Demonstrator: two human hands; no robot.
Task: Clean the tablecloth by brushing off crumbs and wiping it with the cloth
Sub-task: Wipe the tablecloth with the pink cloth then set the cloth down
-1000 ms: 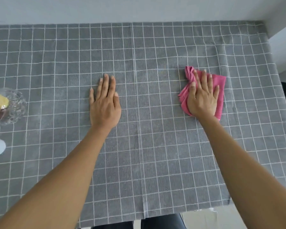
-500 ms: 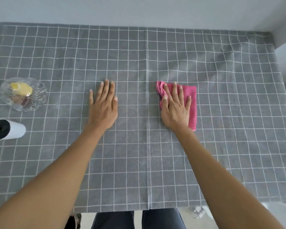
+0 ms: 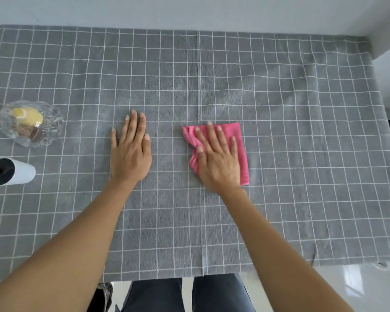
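A grey tablecloth (image 3: 279, 109) with a white grid covers the table. A folded pink cloth (image 3: 240, 140) lies on it just right of the centre seam. My right hand (image 3: 216, 158) lies flat on the pink cloth, fingers spread, pressing it against the tablecloth. My left hand (image 3: 131, 149) rests flat on the bare tablecloth a little to the left, fingers together, holding nothing. I cannot make out any crumbs.
A clear glass bowl (image 3: 52, 122) holding a yellow piece and a brown piece stands at the left. A white cup (image 3: 23, 172) with something dark in it sits below it at the left edge. A white wall runs along the far edge. My legs show beneath the near edge.
My right hand has slid the pink cloth leftward across the tablecloth, from the right part toward the centre seam. My left hand has stayed flat in place.
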